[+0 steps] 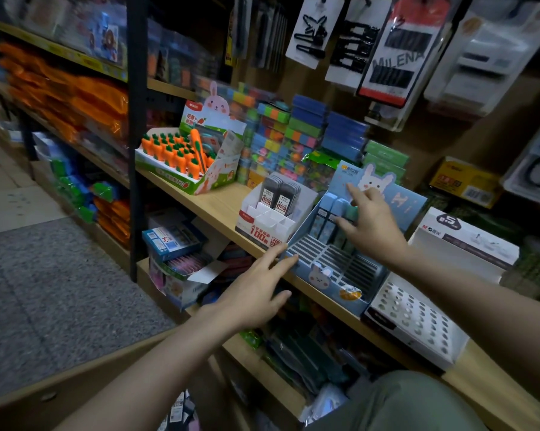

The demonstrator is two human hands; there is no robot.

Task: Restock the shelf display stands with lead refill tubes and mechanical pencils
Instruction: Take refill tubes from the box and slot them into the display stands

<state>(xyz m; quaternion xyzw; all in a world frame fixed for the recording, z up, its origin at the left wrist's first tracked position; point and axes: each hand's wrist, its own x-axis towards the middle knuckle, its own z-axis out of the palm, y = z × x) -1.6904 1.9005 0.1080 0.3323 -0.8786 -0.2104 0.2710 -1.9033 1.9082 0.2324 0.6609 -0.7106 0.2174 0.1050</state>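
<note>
Left hand [256, 293] open, straight fingers resting on the front left corner of the blue rabbit display stand [334, 269] on the wooden shelf [212, 206]. Right hand [371, 225] reaching into the back of that stand, fingers spread and loosely bent over the pastel tubes [330, 213] in its rear slots; cannot tell whether any is pinched. Just left, touching it, white stand [262, 222] with dark lead refill tubes [281, 191] upright at the rear. Right, white perforated stand [414, 318]
</note>
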